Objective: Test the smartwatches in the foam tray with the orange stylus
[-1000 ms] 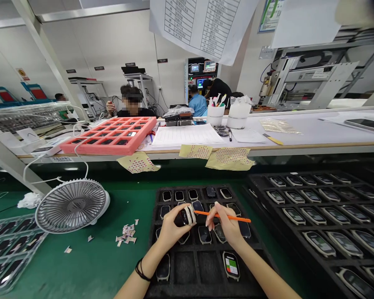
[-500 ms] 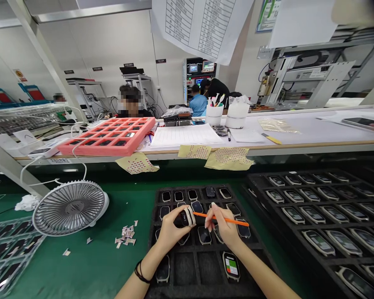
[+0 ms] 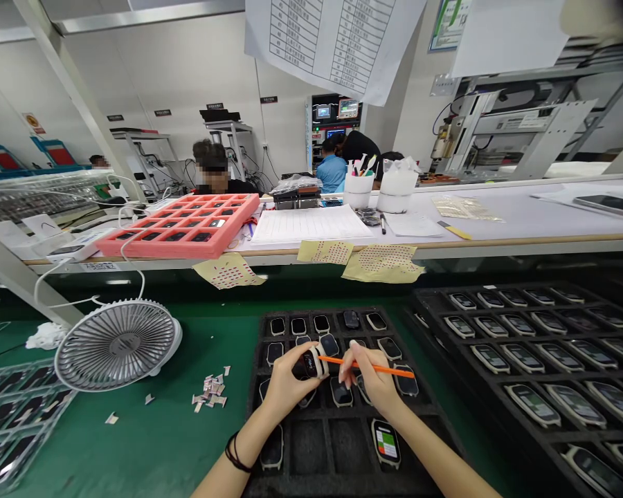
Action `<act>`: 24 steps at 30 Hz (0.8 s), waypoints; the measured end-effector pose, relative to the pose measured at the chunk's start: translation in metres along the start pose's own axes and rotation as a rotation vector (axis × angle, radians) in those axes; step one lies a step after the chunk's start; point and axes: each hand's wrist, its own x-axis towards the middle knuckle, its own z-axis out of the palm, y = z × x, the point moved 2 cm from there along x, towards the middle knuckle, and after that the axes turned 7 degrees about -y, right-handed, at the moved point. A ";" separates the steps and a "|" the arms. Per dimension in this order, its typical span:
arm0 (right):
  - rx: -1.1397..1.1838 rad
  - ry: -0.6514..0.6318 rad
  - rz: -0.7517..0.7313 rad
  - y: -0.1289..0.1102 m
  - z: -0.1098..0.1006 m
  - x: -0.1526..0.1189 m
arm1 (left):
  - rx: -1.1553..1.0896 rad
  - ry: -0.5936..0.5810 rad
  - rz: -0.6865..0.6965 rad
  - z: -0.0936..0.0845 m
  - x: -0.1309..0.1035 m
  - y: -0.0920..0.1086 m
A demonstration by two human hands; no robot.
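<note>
Between the thumb and fingers of my left hand [image 3: 286, 377] is a watch case [image 3: 312, 362], tipped on its side with its dark screen facing left. My right hand [image 3: 369, 373] grips a thin orange stick [image 3: 389, 371] like a pen. The stick's tip meets the right side of the watch case, though I cannot make out the exact contact spot. Beneath both hands lies a black foam tray [image 3: 309, 446] with watch cases in many of its pockets. One watch [image 3: 385, 443] near its front right corner has a lit screen in white, green and red.
More watch cases fill a second black tray [image 3: 491, 380] on the right. A grey fan [image 3: 117, 346] stands at left, beside small loose pieces [image 3: 209, 393] on the green mat. Clear trays [image 3: 18, 422] lie far left. A pink foam tray [image 3: 181, 225] rests on the shelf [image 3: 477, 245] ahead.
The watch case has turned slightly in my left hand, and the stick's tip has shifted a little to the left. Otherwise both hands stay almost where they were.
</note>
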 end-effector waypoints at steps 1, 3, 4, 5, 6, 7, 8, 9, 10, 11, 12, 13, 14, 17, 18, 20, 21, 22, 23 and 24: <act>0.001 -0.001 0.000 0.001 0.000 0.000 | 0.002 -0.001 -0.001 0.000 0.000 0.000; -0.005 0.002 -0.003 0.002 0.001 0.000 | 0.007 0.001 -0.006 0.000 0.000 -0.001; -0.009 0.003 -0.003 0.002 0.002 0.000 | 0.011 0.004 -0.010 0.000 0.000 -0.001; -0.010 0.005 -0.001 0.001 0.002 0.000 | 0.014 0.004 -0.012 0.000 0.000 -0.001; -0.006 0.005 0.001 0.001 0.002 0.001 | 0.017 0.004 -0.014 0.000 0.000 -0.001; 0.001 0.005 0.004 0.000 0.002 0.001 | 0.019 0.001 -0.013 0.000 0.000 -0.001; 0.010 0.006 0.002 -0.001 0.002 0.001 | 0.020 -0.004 -0.012 0.000 0.000 0.000; 0.023 0.014 -0.003 -0.002 0.000 0.001 | 0.022 -0.008 -0.010 0.000 0.000 0.001; 0.040 0.036 -0.010 -0.004 -0.002 0.001 | 0.023 -0.013 -0.007 0.000 0.001 0.002; 0.060 0.069 -0.016 -0.004 -0.004 0.001 | 0.023 -0.016 -0.004 0.000 0.001 0.003; 0.077 0.108 -0.018 -0.005 -0.007 0.002 | 0.021 -0.021 0.003 0.000 0.001 0.004; 0.088 0.143 -0.007 -0.004 -0.009 0.003 | 0.018 -0.025 0.014 0.000 0.002 0.004; 0.094 0.166 0.022 -0.003 -0.010 0.005 | 0.014 -0.028 0.031 0.000 0.002 0.005; 0.160 0.081 0.159 0.004 -0.007 0.011 | 0.030 -0.030 0.094 -0.001 0.001 0.006; 0.205 0.014 0.208 0.006 -0.004 0.012 | 0.044 -0.027 0.114 -0.001 0.001 0.007; 0.287 -0.130 0.292 0.011 0.002 0.013 | 0.069 -0.024 0.144 -0.001 0.001 0.009; 0.310 -0.189 0.328 0.013 0.004 0.012 | 0.074 -0.023 0.156 0.000 0.001 0.010; 0.323 -0.228 0.358 0.014 0.006 0.011 | 0.073 -0.022 0.167 0.000 0.000 0.012; 0.332 -0.251 0.377 0.015 0.007 0.010 | 0.068 -0.021 0.175 0.000 0.001 0.013; 0.341 -0.261 0.384 0.016 0.007 0.009 | 0.061 -0.021 0.182 0.000 0.001 0.014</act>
